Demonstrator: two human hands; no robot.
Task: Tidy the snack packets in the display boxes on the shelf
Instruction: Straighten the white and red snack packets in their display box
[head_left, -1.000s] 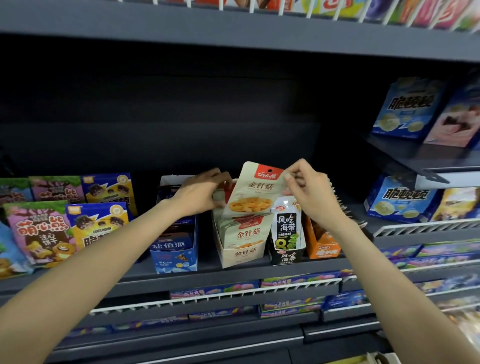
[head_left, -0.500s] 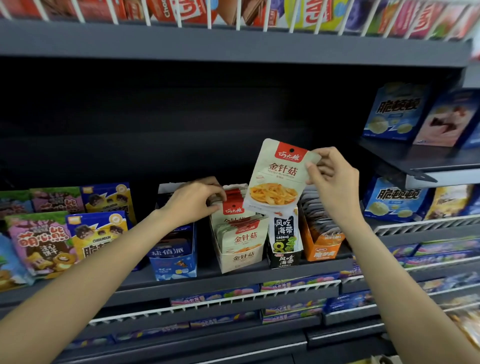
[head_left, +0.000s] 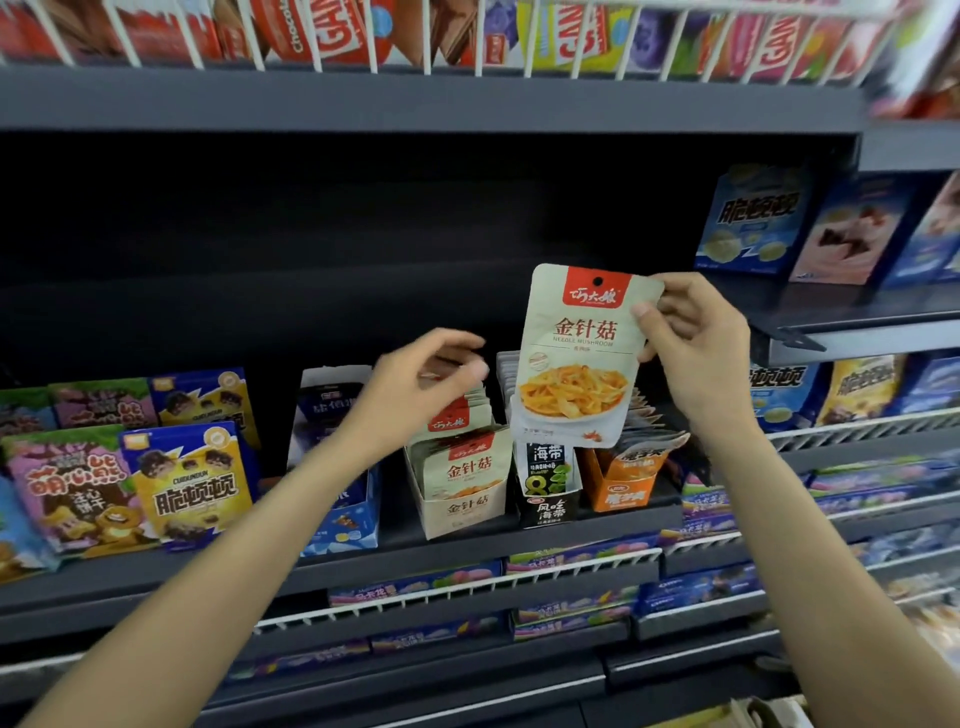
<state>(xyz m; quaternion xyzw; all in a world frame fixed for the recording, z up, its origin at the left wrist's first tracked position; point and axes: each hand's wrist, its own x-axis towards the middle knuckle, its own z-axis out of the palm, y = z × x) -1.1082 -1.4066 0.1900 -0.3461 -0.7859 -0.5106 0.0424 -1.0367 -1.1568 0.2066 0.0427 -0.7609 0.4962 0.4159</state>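
One view is all we have, the head camera looking down over both forearms at the shelf (head_left: 467, 545). We hold a single needle-mushroom packet (head_left: 582, 358) up in the air with our right hand (head_left: 696, 343), thumb on its face and fingers curled behind its right edge near the top. The packet stands upright, long axis vertical, red header uppermost, printed face towards us.

Its home, we judge, is the beige display box (head_left: 462, 499), which carries the same printing and stands on the shelf below and to the left of the raised packet. Packets of the same kind already stand in it in a row. Directly under the held packet is the black seaweed box (head_left: 550, 493), with the orange box (head_left: 623, 483) just beside that to the right.

Our left hand (head_left: 426, 384) hovers over the back of the beige box, fingers loosely curled and gripping nothing; whether it touches the packets there we cannot tell, as it is blurred. It is the nearer hand to the box. So the packet has to travel down and leftwards, kept upright, into the row.
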